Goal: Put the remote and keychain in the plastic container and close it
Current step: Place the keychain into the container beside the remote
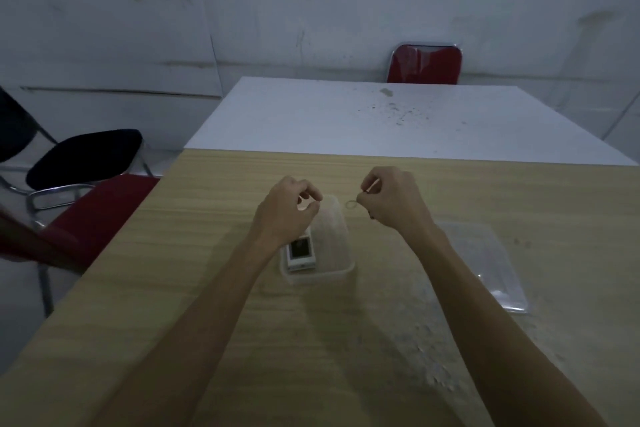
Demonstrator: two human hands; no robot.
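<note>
Bare light wood-grain tabletop [214,288] lies open left of the clear rectangular plastic container [337,243], whose right flank stays free up to the flat transparent plastic lid [485,263] lying well apart.

Dim, bluish, low-contrast exposure; soft arm shadows fall on the bench [381,340]; wide-angle distortion bends the frame edges; fine detail is soft and slightly blurred

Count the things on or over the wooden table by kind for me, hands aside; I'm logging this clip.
Remote, in the container: 1
Keychain, held in the right hand: 1
Plastic container: 1
Clear lid, lying right of the container: 1
Total: 4
</note>
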